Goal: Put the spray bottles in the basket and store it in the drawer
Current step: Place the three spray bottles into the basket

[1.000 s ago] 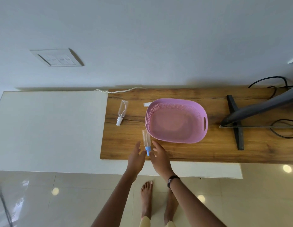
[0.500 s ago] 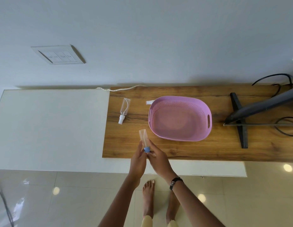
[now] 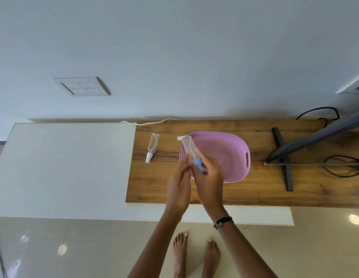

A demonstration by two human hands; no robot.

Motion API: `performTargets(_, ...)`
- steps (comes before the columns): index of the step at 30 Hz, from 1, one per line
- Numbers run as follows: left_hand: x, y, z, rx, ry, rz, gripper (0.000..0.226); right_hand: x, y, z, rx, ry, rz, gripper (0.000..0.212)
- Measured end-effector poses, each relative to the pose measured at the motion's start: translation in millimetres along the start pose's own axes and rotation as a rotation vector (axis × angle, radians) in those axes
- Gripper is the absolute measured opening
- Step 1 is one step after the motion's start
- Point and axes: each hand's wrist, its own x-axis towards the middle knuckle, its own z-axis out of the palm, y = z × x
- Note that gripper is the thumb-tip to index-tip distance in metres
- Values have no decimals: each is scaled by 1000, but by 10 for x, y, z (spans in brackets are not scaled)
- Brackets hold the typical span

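A clear spray bottle with a blue cap [image 3: 190, 150] is lifted off the table over the left rim of the pink basket [image 3: 230, 155]. My right hand [image 3: 209, 177] grips it near the cap. My left hand [image 3: 179, 183] rests against the bottle's left side, fingers loosely around it. A second clear bottle with a white cap [image 3: 151, 146] lies on the wooden top left of the basket. A small white piece of a third bottle [image 3: 179, 138] shows behind the basket's far left rim. The basket holds nothing.
The wooden top [image 3: 234, 193] sits on a white cabinet [image 3: 64, 167]. A tilted monitor on a black stand [image 3: 283, 157] with black cables [image 3: 343, 167] stands right of the basket. A white cord [image 3: 150, 123] runs along the wall. My bare feet are on the tiled floor.
The blue-capped bottle lay on the table by the basket's near left rim; both hands took hold of it and raised it up over the basket's left rim.
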Motion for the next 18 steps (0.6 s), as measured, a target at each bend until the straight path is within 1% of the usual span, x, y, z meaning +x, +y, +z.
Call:
performTargets(2, 69, -17, 53, 67, -33, 16, 46, 187, 87, -87, -73, 15, -29, 36)
performTargets(5, 189, -148, 74, 211, 39, 48, 47, 410, 253, -191, -261, -10, -87, 28)
performTargets(7, 269, -278, 79, 284, 88, 45, 44, 492, 372, -216, -385, -73, -121, 26)
performTargets(8, 308, -342, 84, 317, 92, 16, 44, 516, 439, -212, -429, -115, -121, 25)
performTargets(11, 425, -490, 103, 407, 63, -60, 44, 548, 576, -160, -523, -237, -120, 22)
performTargets(15, 521, -578, 162, 469, 54, -21, 42, 542, 611, -47, -621, -335, -157, 7)
performTargets(18, 520, -565, 201, 472, 110, -10, 36, 549, 632, 5, -689, -372, -165, 5)
